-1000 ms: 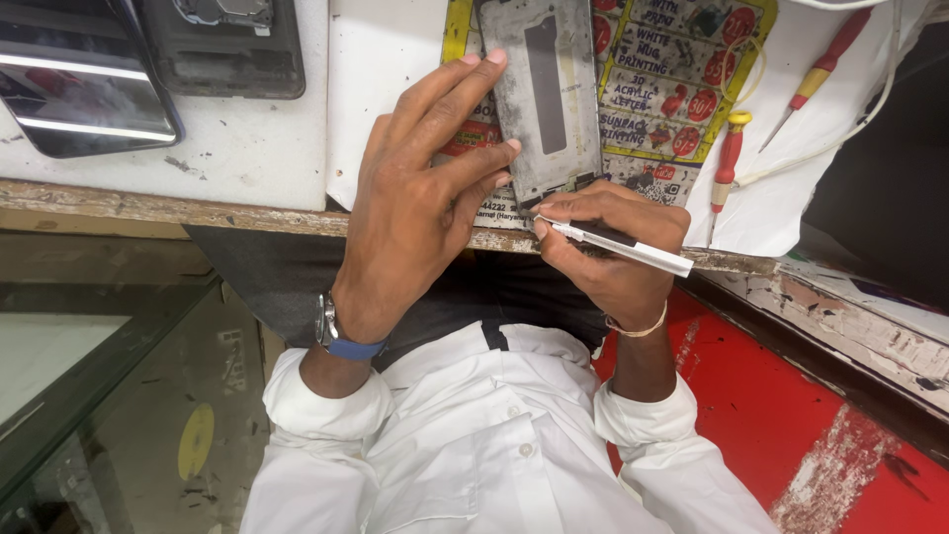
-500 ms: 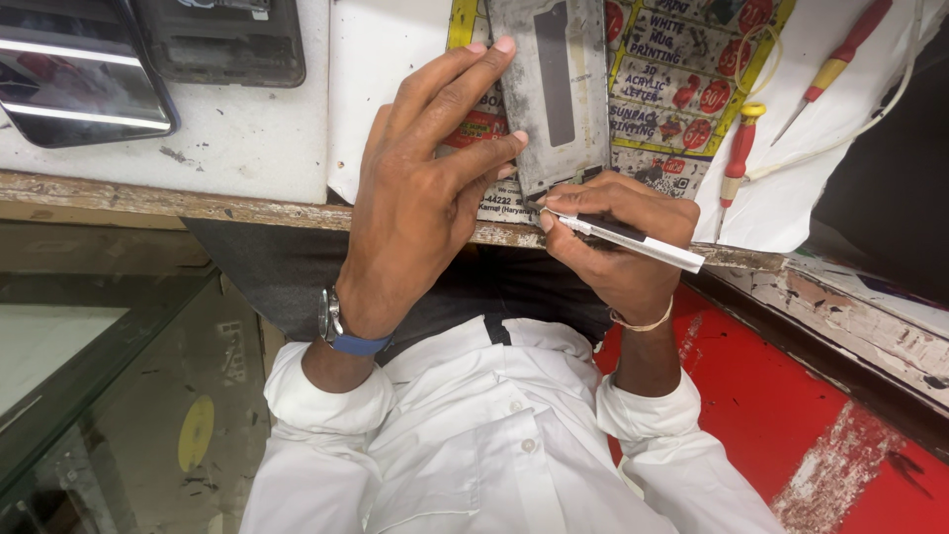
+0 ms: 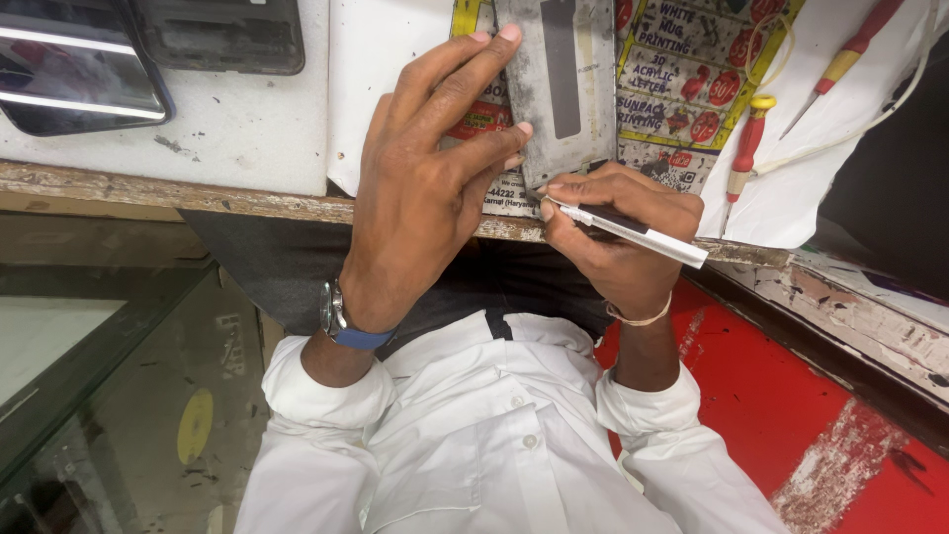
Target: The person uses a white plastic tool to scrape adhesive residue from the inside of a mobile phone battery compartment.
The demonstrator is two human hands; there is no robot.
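Note:
A grey flat phone panel (image 3: 563,84) lies on a printed yellow and red sheet (image 3: 692,79) on the white workbench (image 3: 247,129). My left hand (image 3: 425,188) rests over the panel's left side, fingers spread, steadying it. My right hand (image 3: 618,237) grips a white pen-shaped tool (image 3: 633,229) with its tip at the panel's lower edge near the bench front. A watch with a blue strap (image 3: 341,321) sits on my left wrist.
Two dark phone parts (image 3: 74,69) (image 3: 222,35) lie at the bench's far left. Red and yellow screwdrivers (image 3: 746,148) (image 3: 840,64) rest on white paper at the right. Below are a glass counter (image 3: 59,366) and a red surface (image 3: 791,396).
The view has shifted slightly. My right hand with the tool has stayed at the panel's lower edge, and my left hand keeps holding the panel down.

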